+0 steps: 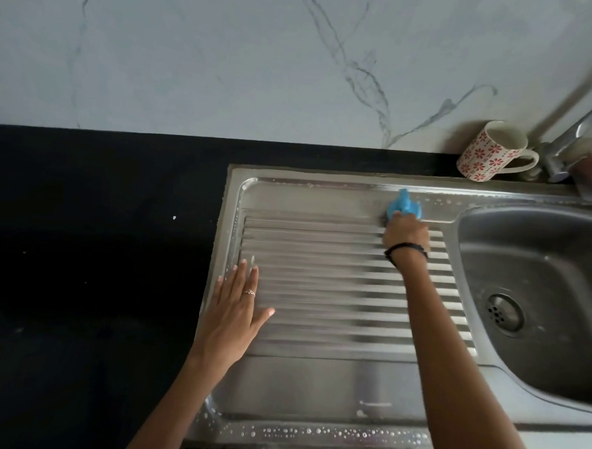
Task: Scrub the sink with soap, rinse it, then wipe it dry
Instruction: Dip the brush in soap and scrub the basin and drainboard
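Note:
The steel sink (313, 390) has a ribbed drainboard on the left and a basin (542, 271) with a drain on the right. My right hand (405, 233) grips a blue cloth (403, 204) and holds it against the far flat strip of the drainboard. My left hand (237, 307) lies flat with straight fingers on the drainboard's left edge. Water drops dot the sink's near rim and far rim.
A patterned mug (494, 152) stands on the black counter (91, 248) behind the sink, next to the tap (573, 136) at the far right. A marbled wall rises behind the counter.

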